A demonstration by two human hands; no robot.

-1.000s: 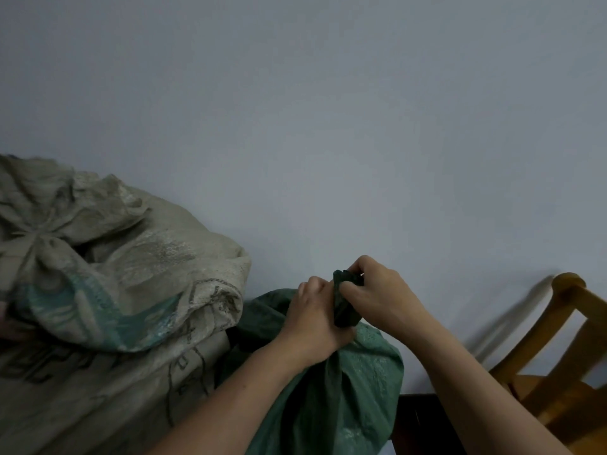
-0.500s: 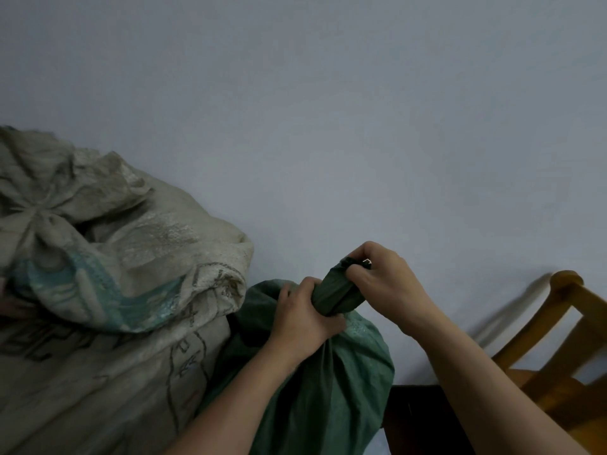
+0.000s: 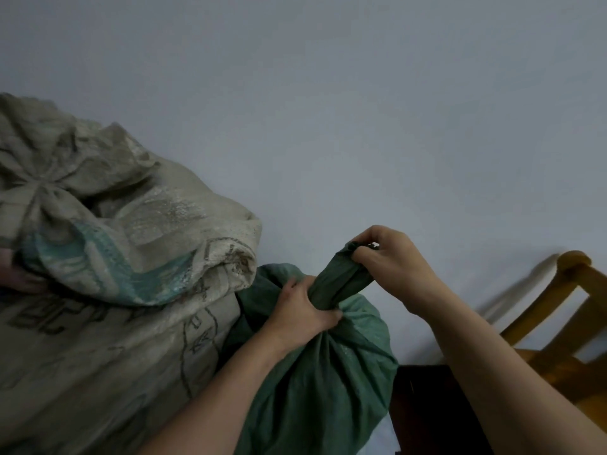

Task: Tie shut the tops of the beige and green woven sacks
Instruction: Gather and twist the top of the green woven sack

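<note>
Green woven sack, near centre, just right of the beige sack. The left hand clenches the base of its gathered neck; the right hand pinches the tip. The weave looks soft, pliant and probably slick, so it is best held low on the gathers.

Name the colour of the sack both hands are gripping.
Dark green; the sack shows best in the head view.

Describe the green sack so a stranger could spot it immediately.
Start at the beige sacks piled against the pale wall on the left; the green sack stands to their right, left of a wooden chair. It alone is dark green, its gathered neck gripped by the left hand and right hand.
</note>
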